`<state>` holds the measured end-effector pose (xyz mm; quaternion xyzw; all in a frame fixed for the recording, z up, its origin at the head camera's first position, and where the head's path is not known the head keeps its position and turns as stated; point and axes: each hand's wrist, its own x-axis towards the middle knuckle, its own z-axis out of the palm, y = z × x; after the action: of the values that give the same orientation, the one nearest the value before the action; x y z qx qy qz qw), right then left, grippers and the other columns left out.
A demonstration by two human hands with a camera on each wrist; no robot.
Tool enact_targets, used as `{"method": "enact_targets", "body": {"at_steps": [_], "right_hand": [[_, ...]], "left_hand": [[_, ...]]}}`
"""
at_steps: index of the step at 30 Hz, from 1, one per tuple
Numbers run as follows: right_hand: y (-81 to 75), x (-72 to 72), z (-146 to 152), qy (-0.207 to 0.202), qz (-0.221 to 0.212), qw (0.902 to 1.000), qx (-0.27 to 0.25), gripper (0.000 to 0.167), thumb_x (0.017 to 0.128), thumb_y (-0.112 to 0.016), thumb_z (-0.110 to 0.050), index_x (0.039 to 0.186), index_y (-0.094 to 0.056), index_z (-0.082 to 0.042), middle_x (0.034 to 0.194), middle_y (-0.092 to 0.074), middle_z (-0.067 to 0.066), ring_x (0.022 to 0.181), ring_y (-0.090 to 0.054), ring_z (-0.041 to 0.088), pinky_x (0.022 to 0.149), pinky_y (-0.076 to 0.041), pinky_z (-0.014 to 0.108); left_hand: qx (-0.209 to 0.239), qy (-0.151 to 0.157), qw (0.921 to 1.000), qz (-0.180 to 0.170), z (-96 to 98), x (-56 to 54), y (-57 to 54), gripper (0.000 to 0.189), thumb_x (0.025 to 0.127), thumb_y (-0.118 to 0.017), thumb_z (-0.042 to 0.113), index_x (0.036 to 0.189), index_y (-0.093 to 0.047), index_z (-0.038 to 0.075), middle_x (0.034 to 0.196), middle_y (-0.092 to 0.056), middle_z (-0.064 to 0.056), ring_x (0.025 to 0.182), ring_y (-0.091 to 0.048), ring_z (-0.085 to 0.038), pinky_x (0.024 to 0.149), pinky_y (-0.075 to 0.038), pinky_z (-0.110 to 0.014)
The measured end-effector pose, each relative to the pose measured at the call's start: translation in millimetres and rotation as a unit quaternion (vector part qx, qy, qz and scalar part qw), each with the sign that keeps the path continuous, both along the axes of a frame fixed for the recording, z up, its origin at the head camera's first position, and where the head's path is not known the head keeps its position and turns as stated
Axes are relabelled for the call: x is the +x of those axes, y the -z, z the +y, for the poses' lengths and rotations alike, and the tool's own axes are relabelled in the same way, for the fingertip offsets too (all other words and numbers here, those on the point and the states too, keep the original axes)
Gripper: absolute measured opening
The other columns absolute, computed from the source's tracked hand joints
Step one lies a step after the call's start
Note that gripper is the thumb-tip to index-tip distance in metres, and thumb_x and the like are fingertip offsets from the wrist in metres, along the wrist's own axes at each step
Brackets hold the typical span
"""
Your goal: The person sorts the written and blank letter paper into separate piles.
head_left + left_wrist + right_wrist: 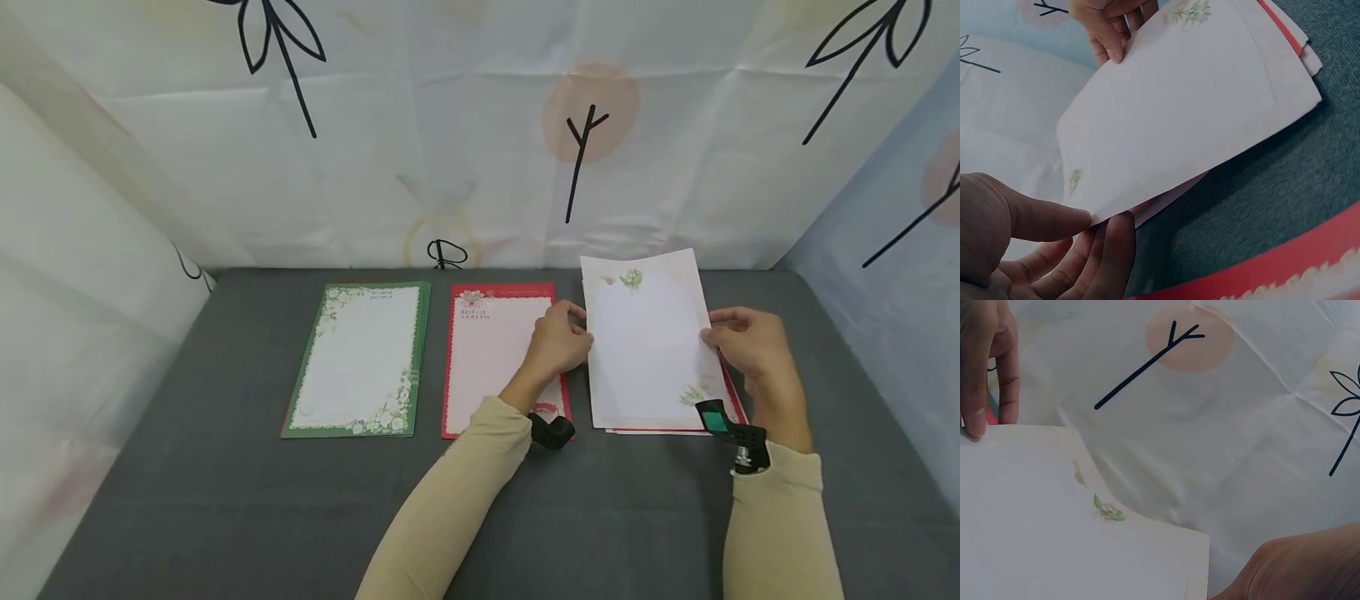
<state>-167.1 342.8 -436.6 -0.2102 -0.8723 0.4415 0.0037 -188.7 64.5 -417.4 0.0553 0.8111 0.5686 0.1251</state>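
A pale sheet of letter paper (648,342) with small green plant prints is held up by its two long sides, above a right-hand pile. My left hand (558,340) pinches its left edge; in the left wrist view the thumb (1054,219) lies on top and the fingers below. On the opposite edge my right hand (752,340) grips the paper, thumb on its face. Beneath it, red-edged and white sheets (735,396) of the pile stick out at the lower right. In the right wrist view the far end of the sheet (1072,512) curves, and most of the right hand is out of frame.
Under my left forearm lies a red-bordered pink letter paper (487,358). Farther left is a stack of green-bordered sheets (356,358) with white flowers. All lie on a dark grey tabletop (262,517). A printed white cloth (450,125) hangs behind.
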Motion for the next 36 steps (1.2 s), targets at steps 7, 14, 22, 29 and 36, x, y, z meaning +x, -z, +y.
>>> {"method": "enact_targets", "body": {"at_steps": [7,14,22,29,36], "right_hand": [[-34.4,16.0,-28,0.021,-0.037,0.9988,0.023,0.046,0.097,-0.060,-0.010,0.138,-0.053,0.010,0.114,-0.056,0.026,0.100,-0.053,0.037,0.069,-0.046,0.038],[-47.9,19.6,-38,0.042,-0.082,0.9954,0.026,0.053,0.099,-0.059,-0.023,0.138,-0.054,0.011,0.144,-0.039,0.036,0.133,-0.034,0.049,0.097,-0.043,0.060],[-50.7,23.4,-36,0.051,-0.095,0.9932,0.044,0.060,0.100,-0.056,-0.037,0.140,-0.053,0.008,0.147,-0.036,0.037,0.133,-0.033,0.055,0.095,-0.045,0.066],[-54.0,22.7,-45,0.023,-0.052,0.9947,0.086,0.058,0.099,-0.058,-0.038,0.134,-0.059,0.009,0.135,-0.052,0.034,0.127,-0.040,0.053,0.081,-0.047,0.055],[-50.9,15.2,-72,-0.041,-0.012,0.9944,0.096,0.053,0.099,-0.062,-0.034,0.131,-0.061,0.009,0.124,-0.060,0.034,0.118,-0.048,0.050,0.079,-0.044,0.052]], "left_hand": [[-0.059,0.021,0.9980,0.010,7.7,1.2,2.8,0.027,0.089,-0.065,0.003,0.116,-0.066,0.003,0.068,-0.066,0.002,0.052,-0.060,-0.009,0.051,-0.043,-0.024],[-0.116,0.030,0.9928,0.006,8.9,-0.4,-1.6,0.030,0.090,-0.068,0.009,0.119,-0.070,0.003,0.071,-0.066,0.001,0.061,-0.060,-0.013,0.055,-0.044,-0.027],[-0.127,0.034,0.9913,0.011,5.4,2.1,-3.3,0.034,0.091,-0.069,0.014,0.123,-0.071,0.005,0.083,-0.071,-0.001,0.070,-0.062,-0.013,0.059,-0.047,-0.028],[-0.065,0.042,0.9962,0.039,-16.5,7.3,-0.7,0.034,0.092,-0.071,0.015,0.123,-0.070,0.002,0.077,-0.068,0.001,0.063,-0.058,-0.008,0.057,-0.044,-0.024],[-0.061,0.022,0.9962,0.058,-51.5,11.8,-2.0,0.037,0.092,-0.071,0.015,0.126,-0.068,0.001,0.085,-0.070,-0.002,0.074,-0.065,-0.013,0.065,-0.049,-0.029]]}}
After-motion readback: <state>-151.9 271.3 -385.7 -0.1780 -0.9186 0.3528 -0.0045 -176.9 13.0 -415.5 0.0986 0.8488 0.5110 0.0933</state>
